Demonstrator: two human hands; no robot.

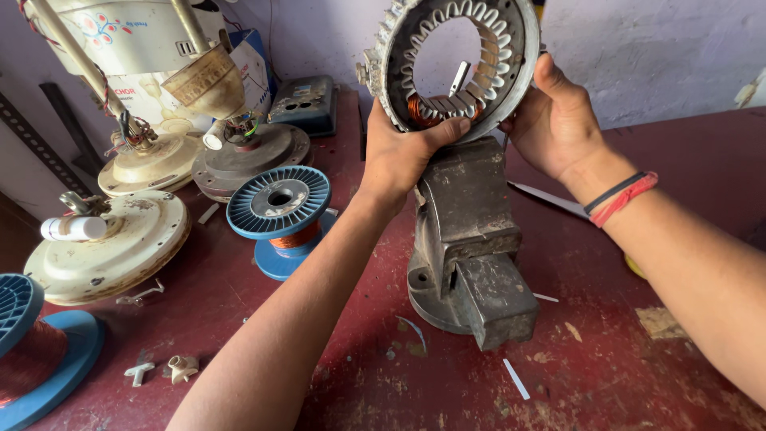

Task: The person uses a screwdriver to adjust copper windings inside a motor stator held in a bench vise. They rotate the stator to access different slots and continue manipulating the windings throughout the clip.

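Observation:
A round metal stator ring (511, 76) with slotted inner teeth and a small copper winding at its bottom stands upright above a grey bench vise (471, 239). My left hand (403, 152) grips the ring's lower left rim, thumb across the winding. My right hand (554, 120) holds the right rim; its wrist wears red and black bands. Whether the vise jaws clamp the ring is hidden by my hands.
On the dark red workbench (638, 375) a blue spool of copper wire (281, 215) stands left of the vise, another spool (32, 343) at the far left. Cream fan motor housings (112, 247) and fan parts crowd the back left. White paper strips lie near the vise.

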